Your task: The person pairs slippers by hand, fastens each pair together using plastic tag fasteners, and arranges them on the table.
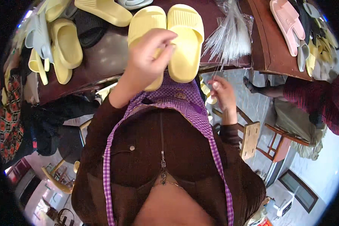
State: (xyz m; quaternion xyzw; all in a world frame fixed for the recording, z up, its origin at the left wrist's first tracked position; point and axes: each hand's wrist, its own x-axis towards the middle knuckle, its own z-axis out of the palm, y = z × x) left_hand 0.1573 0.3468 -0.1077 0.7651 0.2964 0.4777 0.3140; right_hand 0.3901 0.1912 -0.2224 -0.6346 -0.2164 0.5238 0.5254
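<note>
A pair of pale yellow slippers [184, 41] lies side by side on the dark brown table [105, 56], toes hanging over its near edge. My left hand [148, 56] rests on the left slipper, fingers pinched together at its inner edge. My right hand [221, 92] is lower, just off the table edge, fingertips closed on a thin clear strand. That strand runs up toward a bundle of clear plastic ties [229, 37] lying to the right of the pair. My brown jacket and purple checked apron [184, 101] fill the lower middle.
More yellow slippers [66, 45] and grey ones are heaped on the table's left and back. Pink and mixed slippers [290, 22] cover a second table at right. Another person in a red checked sleeve [320, 98] sits at right, near a small wooden stool [250, 139].
</note>
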